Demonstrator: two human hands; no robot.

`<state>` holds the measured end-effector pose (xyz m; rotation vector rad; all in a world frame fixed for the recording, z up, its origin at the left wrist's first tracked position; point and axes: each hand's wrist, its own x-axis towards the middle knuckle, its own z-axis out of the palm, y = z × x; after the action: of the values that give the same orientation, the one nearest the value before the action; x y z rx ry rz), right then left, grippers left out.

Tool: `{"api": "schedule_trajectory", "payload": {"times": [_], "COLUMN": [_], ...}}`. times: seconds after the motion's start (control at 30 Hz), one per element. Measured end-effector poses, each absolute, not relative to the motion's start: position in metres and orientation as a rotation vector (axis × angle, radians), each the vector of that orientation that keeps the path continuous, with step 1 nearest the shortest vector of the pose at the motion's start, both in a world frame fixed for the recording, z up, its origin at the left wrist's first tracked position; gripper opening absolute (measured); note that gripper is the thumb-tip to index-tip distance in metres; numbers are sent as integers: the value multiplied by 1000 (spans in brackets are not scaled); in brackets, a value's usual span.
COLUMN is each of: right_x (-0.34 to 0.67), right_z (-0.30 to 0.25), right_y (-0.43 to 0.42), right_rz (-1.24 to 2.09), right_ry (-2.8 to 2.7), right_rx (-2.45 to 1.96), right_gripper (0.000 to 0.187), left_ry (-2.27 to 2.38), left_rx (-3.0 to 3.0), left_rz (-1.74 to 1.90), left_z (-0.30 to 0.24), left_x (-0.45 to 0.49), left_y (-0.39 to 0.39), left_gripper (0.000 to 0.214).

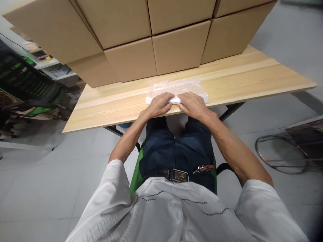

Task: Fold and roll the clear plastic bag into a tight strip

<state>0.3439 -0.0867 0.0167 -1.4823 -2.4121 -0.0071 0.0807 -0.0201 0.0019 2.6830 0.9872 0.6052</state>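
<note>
Nearest, a white short-sleeved shirt (164, 215) and dark blue trousers (174, 151) are worn by the seated person. Beyond the lap, a slim white bundle (175, 100) is gripped by the left hand (159, 103) and the right hand (193, 103), its middle left exposed between the curled fingers and thumbs. It is held at the near edge of a pale, wood-grained tabletop (106, 109). Just past the knuckles, a crinkled, see-through plastic sheet (176, 85) is spread flat. Farther back, plain brown cardboard boxes (180, 48) are stacked closely along the tabletop.
</note>
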Motion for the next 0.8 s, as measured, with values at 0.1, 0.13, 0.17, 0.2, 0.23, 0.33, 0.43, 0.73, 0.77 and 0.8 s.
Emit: {"api": "schedule_trajectory", "payload": {"times": [0.1, 0.13, 0.17, 0.2, 0.23, 0.33, 0.43, 0.73, 0.77, 0.8], "right_x": [346, 347, 347, 348, 349, 352, 357, 365, 364, 363], "right_z": [21, 24, 26, 29, 33, 44, 54, 68, 66, 65], "right_y": [-86, -85, -84, -82, -80, -70, -57, -33, -32, -32], "right_rz": [18, 35, 54, 77, 100, 159, 237, 396, 390, 376], "right_ry": [-2409, -2413, -2418, -2423, -2426, -2425, -2425, -2395, -2387, -2379], "right_rx": [-1497, -1499, -1506, -1517, -1532, -1589, -1634, -1640, -1660, -1685], "right_gripper": [45, 46, 47, 48, 49, 51, 50, 51, 51, 52], "left_ry": [976, 976, 981, 990, 1001, 1045, 1087, 1072, 1088, 1107], "left_rx": [2704, 2705, 2703, 2700, 2699, 2707, 2680, 2383, 2378, 2378], "left_rz": [621, 623, 624, 620, 611, 559, 499, 459, 468, 478], "left_z": [5, 6, 7, 9, 11, 18, 29, 53, 53, 54], "left_x": [77, 76, 75, 74, 72, 70, 69, 73, 72, 71], "left_y": [-19, -19, -19, -19, -18, -14, -4, 26, 27, 27], "left_gripper": [50, 49, 49, 50, 52, 54, 47, 43, 40, 38]}}
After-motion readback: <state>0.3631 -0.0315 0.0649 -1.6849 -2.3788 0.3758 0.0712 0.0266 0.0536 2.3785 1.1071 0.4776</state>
